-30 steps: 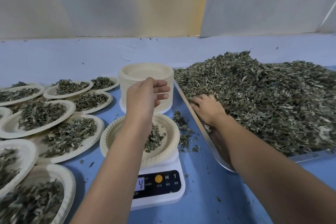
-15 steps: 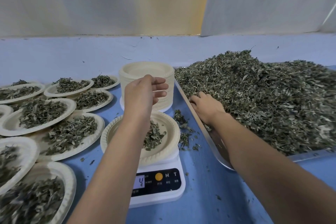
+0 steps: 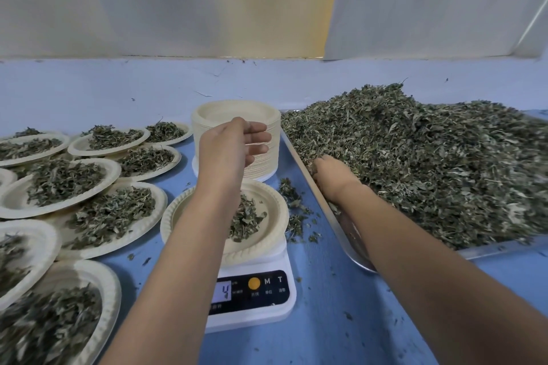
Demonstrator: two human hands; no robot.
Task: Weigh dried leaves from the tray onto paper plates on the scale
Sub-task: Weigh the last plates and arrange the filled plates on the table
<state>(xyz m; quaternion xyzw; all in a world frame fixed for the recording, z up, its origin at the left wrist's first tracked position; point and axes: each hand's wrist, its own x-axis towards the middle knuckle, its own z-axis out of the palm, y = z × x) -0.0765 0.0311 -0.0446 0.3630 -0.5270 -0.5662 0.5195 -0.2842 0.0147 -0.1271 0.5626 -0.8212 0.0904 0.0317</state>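
A white scale (image 3: pixel 255 302) shows 4 on its display. On it sits a cream paper plate (image 3: pixel 267 204) with a small heap of dried leaves (image 3: pixel 244 221). My left hand (image 3: pixel 231 148) hovers above that plate, fingers apart and empty. On the right a metal tray (image 3: pixel 351 234) holds a big pile of dried leaves (image 3: pixel 439 163). My right hand (image 3: pixel 333 176) rests at the pile's near left edge, fingers dug into the leaves; whether they have closed on any is hidden.
A tall stack of empty paper plates (image 3: pixel 237 115) stands behind the scale. Several filled plates (image 3: pixel 68 184) crowd the left side of the blue table. Loose leaf bits (image 3: pixel 293 207) lie between scale and tray. A pale wall rises at the back.
My left hand has risen a little above the scale plate and spread its fingers. My right hand has pushed further into the leaf pile. The scale reading stays at 4.
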